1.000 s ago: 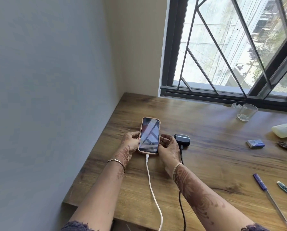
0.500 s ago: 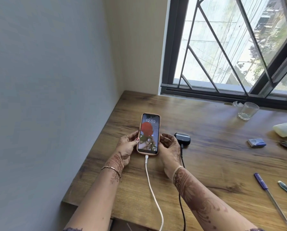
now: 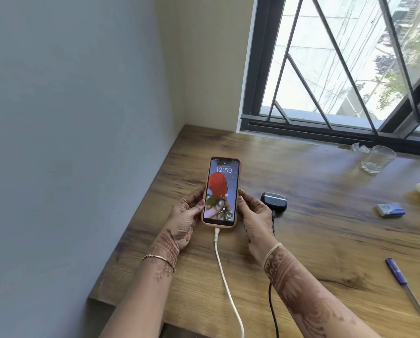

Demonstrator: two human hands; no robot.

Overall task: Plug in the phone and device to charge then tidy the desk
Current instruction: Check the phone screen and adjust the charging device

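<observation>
Since the phone point(image 3: 221, 191) screen has just lit on its white cable point(image 3: 224, 281), left hand point(image 3: 187, 215) and right hand point(image 3: 255, 218) pinch its sides; charging probably live, worktop point(image 3: 326, 240) tidying next.

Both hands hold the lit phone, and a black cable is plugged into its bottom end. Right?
No: the head view shows a white cable in the phone; left hand and right hand do hold it, screen lit.

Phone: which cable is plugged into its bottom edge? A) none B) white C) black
B: the white cable enters the bottom edge of the phone; the black cable runs to the dark device beside it.
</observation>
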